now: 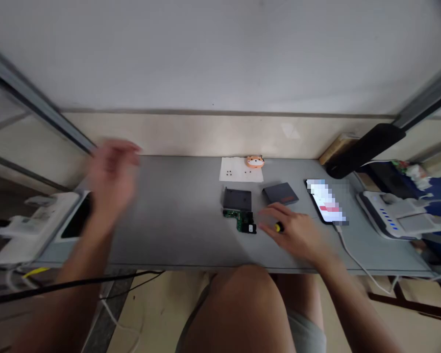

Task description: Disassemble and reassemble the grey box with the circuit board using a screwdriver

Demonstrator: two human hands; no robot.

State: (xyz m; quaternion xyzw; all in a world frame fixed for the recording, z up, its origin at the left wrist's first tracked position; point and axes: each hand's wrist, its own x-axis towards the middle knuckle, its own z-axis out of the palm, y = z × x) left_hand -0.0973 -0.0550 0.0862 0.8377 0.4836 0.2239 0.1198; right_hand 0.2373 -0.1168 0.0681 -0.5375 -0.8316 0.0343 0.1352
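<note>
Bare knees [242,309] sit closest, below the near table edge and directly on the wearer's side of the green circuit board [244,221], which lies flat on the grey table [176,211]. Just right of the board, the right hand [288,230] is partly open, palm down, thumb and forefinger tips apart and pointing at it; a yellow-and-black piece [279,226] shows between thumb and fingers, though I cannot tell whether it is gripped. Well left of the board, the left hand [113,171] is raised and badly blurred, its fingers seeming bent; I cannot tell whether they are together or hold anything. The board carries a white label [250,228], too small to read. Beyond and right of it, a dark box [280,192] bears reddish lettering, also illegible; well to its right, a phone [327,202] has a pixelated screen. Immediately beyond the board lies a dark flat casing [237,200], and farther beyond, white paper [237,166] with tiny dark specks [229,172] and an orange animal-faced item [255,162]. Both forearms reach forward, the right slanting leftward toward the board.
</note>
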